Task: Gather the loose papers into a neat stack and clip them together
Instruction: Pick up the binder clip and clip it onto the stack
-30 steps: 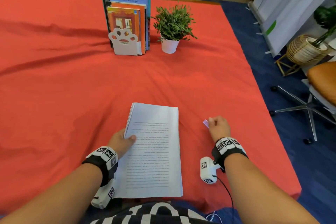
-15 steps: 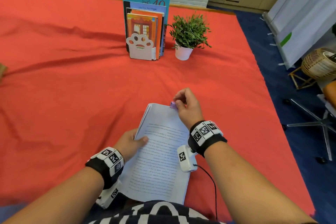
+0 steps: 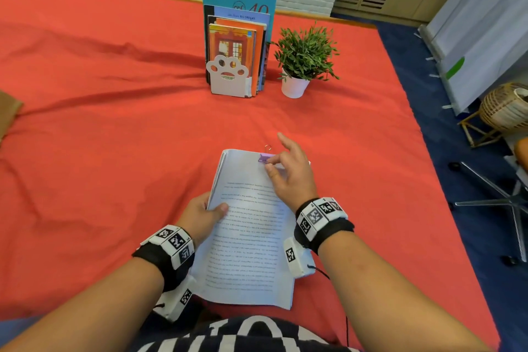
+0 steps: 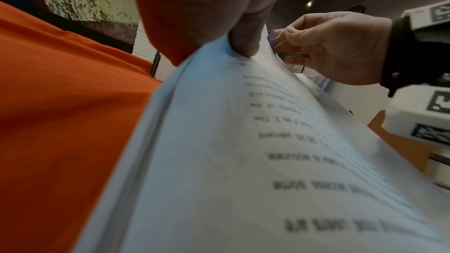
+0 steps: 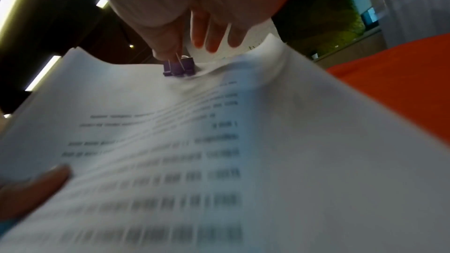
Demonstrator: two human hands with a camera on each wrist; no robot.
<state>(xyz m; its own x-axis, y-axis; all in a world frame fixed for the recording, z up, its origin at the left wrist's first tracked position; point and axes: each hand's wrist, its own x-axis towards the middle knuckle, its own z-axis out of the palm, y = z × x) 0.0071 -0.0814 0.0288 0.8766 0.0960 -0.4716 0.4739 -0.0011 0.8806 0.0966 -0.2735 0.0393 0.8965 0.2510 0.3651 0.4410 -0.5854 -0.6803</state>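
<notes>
A thick stack of printed papers (image 3: 248, 251) lies in front of me on the red tablecloth (image 3: 114, 151). My left hand (image 3: 200, 214) grips its left edge, thumb on the top sheet and fingers underneath, lifting that side a little. A purple binder clip (image 3: 265, 158) sits clamped on the stack's far edge, right of centre. My right hand (image 3: 288, 174) pinches the clip's wire handle with the thumb, the other fingers spread beyond the paper edge. The right wrist view shows the clip (image 5: 179, 67) biting the dented paper (image 5: 219, 141). The left wrist view shows the clip (image 4: 272, 39) beside my right hand (image 4: 340, 45).
At the far side, books lean in a white paw-shaped bookend (image 3: 228, 77), next to a small potted plant (image 3: 303, 60). The table's right edge drops to blue carpet, with a chair base (image 3: 511, 203) and a wicker basket (image 3: 505, 106) there. A brown object (image 3: 8, 111) lies at the left edge.
My right hand carried the purple clip from the cloth right of the stack to the stack's far edge, where the clip now clamps the paper. My left hand kept its hold.
</notes>
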